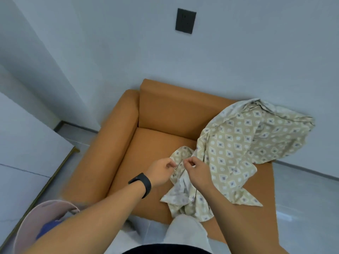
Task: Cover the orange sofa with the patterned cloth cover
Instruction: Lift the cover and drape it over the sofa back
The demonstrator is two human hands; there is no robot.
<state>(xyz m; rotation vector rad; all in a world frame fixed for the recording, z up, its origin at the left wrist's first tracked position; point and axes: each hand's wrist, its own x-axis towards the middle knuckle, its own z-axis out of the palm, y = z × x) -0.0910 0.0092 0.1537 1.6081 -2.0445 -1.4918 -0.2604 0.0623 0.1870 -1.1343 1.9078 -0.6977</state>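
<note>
The orange sofa [156,140] stands against the wall, its seat, back and left armrest bare. A beige patterned cloth cover [238,143] with grey diamonds lies bunched over the sofa's right side, draped across the right armrest and spilling onto the seat's front. My left hand [161,171], with a dark band on the wrist, pinches a fold of the cover near the seat's middle. Right beside it, my right hand [196,169] pinches the same bunched edge. The right armrest is hidden under the cloth.
A pale pink basket [36,220] with something blue inside sits at the lower left on the floor. A white cabinet [22,153] stands to the left. A dark wall plate [185,21] is above the sofa. Grey tiled floor [302,189] lies to the right.
</note>
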